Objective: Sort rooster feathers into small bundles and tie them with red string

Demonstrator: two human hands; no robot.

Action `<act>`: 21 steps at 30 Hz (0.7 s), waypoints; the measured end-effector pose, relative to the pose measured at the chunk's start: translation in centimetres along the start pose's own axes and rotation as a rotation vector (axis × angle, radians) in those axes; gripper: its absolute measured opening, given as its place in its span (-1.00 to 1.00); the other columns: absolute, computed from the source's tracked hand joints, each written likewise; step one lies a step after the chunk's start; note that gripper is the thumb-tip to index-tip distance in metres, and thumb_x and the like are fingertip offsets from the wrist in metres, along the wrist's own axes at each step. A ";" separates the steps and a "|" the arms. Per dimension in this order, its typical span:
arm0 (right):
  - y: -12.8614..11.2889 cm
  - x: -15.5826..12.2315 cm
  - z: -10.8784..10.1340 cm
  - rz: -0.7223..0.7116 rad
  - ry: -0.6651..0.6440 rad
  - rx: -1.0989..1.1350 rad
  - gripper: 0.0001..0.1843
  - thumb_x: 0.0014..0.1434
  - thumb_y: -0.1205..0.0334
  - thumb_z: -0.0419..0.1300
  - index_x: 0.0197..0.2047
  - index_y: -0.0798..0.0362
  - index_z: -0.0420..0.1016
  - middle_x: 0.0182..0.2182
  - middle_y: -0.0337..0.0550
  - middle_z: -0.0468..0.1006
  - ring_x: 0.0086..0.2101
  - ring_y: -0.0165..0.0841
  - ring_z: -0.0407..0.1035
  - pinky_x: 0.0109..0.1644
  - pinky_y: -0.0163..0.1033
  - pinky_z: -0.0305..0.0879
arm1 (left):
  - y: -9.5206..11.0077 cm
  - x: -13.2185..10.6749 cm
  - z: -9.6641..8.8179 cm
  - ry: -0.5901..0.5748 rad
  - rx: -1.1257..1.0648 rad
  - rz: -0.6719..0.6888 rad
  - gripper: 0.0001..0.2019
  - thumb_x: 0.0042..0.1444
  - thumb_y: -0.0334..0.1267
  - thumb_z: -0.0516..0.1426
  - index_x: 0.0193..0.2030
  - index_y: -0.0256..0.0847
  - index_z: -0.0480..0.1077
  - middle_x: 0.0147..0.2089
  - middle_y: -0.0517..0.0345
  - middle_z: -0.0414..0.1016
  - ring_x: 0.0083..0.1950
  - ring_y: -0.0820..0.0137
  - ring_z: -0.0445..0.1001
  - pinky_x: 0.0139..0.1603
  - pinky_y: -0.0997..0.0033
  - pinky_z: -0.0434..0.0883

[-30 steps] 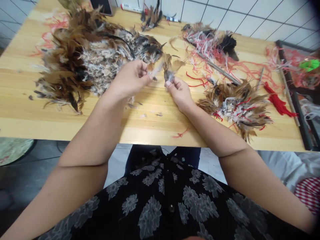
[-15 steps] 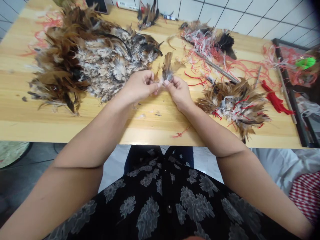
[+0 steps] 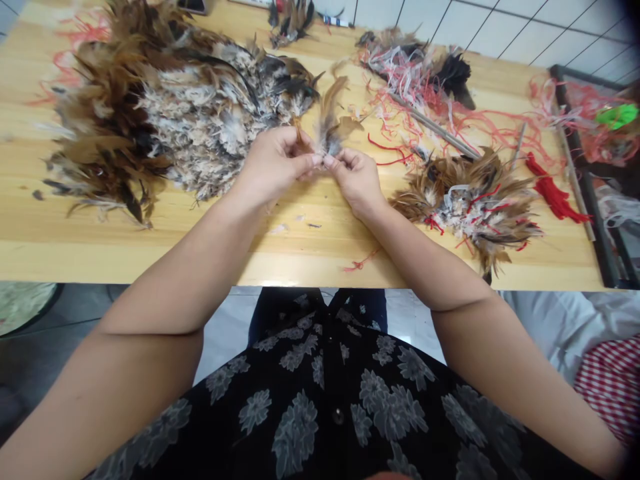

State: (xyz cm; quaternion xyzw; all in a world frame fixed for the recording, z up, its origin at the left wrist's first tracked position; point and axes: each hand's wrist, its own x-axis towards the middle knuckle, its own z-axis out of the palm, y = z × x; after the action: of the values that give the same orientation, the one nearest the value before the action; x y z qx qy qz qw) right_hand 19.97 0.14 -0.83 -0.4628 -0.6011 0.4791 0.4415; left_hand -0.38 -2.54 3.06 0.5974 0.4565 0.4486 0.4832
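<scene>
Both hands meet over the counter point(image 3: 310, 257), left hand point(image 3: 273, 162) and right hand point(image 3: 356, 179) each pinching the small feather bundle point(image 3: 330, 127) at its quills, so I'd keep those quill ends lined up tight and fingertips close.

The left hand point(image 3: 273, 163) and right hand point(image 3: 356, 179) met fingertip to fingertip above the table point(image 3: 150, 247), a small feather tuft point(image 3: 331, 127) standing just beyond the fingers. The big feather heap point(image 3: 165, 107) lay left of them, the smaller bundle point(image 3: 470, 203) right, tangled strings point(image 3: 415, 80) beyond.
</scene>
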 end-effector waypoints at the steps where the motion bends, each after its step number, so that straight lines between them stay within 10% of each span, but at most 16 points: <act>1: 0.0 0.0 0.0 -0.008 -0.005 0.012 -0.32 0.50 -0.15 0.72 -0.36 -0.06 0.40 -0.40 -0.35 0.26 -0.26 -0.36 0.19 -0.12 -0.20 0.20 | 0.1 -0.1 0.1 0.010 -0.015 -0.005 -0.57 0.42 -0.03 0.66 -0.09 -0.06 0.52 -0.30 0.26 0.63 0.01 0.13 0.72 0.09 0.08 0.58; 13: 0.2 -0.1 0.1 -0.039 -0.002 -0.009 -0.25 0.49 -0.33 0.69 -0.35 -0.07 0.38 -0.39 -0.36 0.20 -0.28 -0.39 0.19 -0.13 -0.18 0.17 | 0.1 0.0 -0.3 -0.036 -0.101 -0.025 -0.54 0.45 -0.07 0.68 -0.11 -0.08 0.49 -0.32 0.27 0.57 -0.01 0.21 0.73 0.11 0.17 0.63; 21: 0.6 0.3 0.0 -0.054 -0.021 -0.035 -0.29 0.52 -0.19 0.70 -0.35 -0.05 0.36 -0.41 -0.39 0.19 -0.30 -0.43 0.14 -0.16 -0.22 0.11 | -0.5 0.5 -0.2 0.005 -0.197 -0.103 -0.55 0.23 -0.24 0.78 -0.28 -0.05 0.59 -0.33 0.19 0.62 -0.27 0.27 0.60 -0.25 0.25 0.57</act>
State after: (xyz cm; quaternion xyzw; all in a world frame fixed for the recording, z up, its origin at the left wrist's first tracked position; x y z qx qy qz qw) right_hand 20.02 0.49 -1.38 -0.4491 -0.6263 0.4611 0.4398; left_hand -0.54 -1.93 2.64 0.5213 0.4416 0.4675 0.5610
